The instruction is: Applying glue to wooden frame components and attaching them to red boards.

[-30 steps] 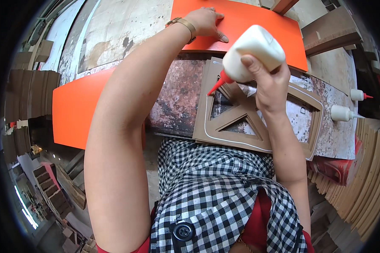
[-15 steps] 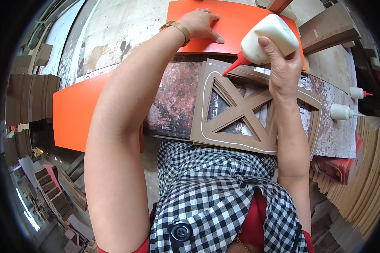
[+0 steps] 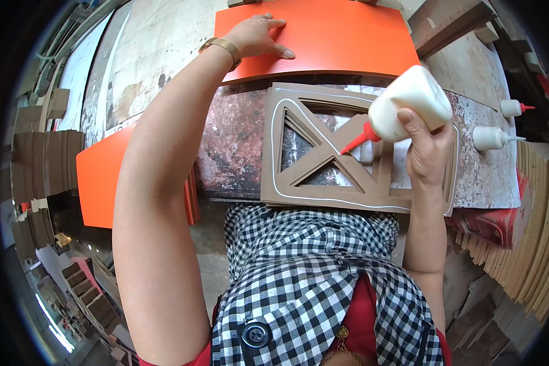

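Note:
My right hand [image 3: 425, 149] grips a white glue bottle [image 3: 406, 102] with a red nozzle, tilted down so the tip hovers over the crossing bars of a brown fibreboard lattice frame [image 3: 323, 155]. A thin white glue line runs around that frame's border. My left hand [image 3: 257, 35] lies flat, fingers spread, on an orange panel [image 3: 323, 33] at the far side of the worn bench [image 3: 232, 140]; a gold bracelet circles the wrist.
Two more white glue bottles [image 3: 495, 138] [image 3: 513, 108] lie on the bench at the right. Another orange panel [image 3: 100, 174] leans at the left. Stacked brown cut-outs [image 3: 43, 161] stand far left, and curved wooden strips [image 3: 540, 244] pile at the right.
My right hand has carried the glue bottle from the frame's left edge rightward to its centre bars. The left hand has stayed on the orange panel.

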`<state>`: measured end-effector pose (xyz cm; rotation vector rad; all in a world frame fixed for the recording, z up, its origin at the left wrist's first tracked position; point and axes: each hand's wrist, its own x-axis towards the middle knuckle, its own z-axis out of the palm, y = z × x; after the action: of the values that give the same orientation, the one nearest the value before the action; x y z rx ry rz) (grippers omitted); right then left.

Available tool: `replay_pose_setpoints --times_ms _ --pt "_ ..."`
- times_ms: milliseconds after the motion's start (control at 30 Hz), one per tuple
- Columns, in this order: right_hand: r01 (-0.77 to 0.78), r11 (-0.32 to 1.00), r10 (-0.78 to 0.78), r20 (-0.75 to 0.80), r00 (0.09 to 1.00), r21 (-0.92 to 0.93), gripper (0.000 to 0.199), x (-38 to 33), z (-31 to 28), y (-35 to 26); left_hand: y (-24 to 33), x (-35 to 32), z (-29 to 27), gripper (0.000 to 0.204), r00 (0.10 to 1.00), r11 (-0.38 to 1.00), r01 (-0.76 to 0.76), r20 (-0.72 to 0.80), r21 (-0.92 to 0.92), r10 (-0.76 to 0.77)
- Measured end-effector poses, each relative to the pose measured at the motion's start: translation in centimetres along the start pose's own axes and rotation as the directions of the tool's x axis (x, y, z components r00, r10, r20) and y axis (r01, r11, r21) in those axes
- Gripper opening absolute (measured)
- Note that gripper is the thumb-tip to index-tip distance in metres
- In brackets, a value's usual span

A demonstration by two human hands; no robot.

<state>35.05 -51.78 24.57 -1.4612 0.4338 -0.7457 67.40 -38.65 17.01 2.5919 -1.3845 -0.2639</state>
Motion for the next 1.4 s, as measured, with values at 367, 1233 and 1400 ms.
replay_pose_setpoints --times_ms 367,1233,1400 --pt "-0.059 0.996 0.065 -0.094 0.993 0.059 0.05 -4.9 -7.7 -1.3 2.1 -2.1 -2.2 0.092 0.998 0.998 0.059 0.013 -0.015 -0.059" --pt "0.062 0.992 -0.032 -0.257 0.966 0.109 0.047 6.7 -6.1 2.0 2.0 -2.1 -2.0 0.092 0.999 0.999 0.043 -0.009 -0.023 -0.043" --pt "-0.012 0.991 0.033 -0.149 0.988 0.136 0.048 5.4 -3.6 2.3 2.4 -2.3 -2.1 0.092 0.998 0.998 0.063 -0.004 0.009 -0.063"
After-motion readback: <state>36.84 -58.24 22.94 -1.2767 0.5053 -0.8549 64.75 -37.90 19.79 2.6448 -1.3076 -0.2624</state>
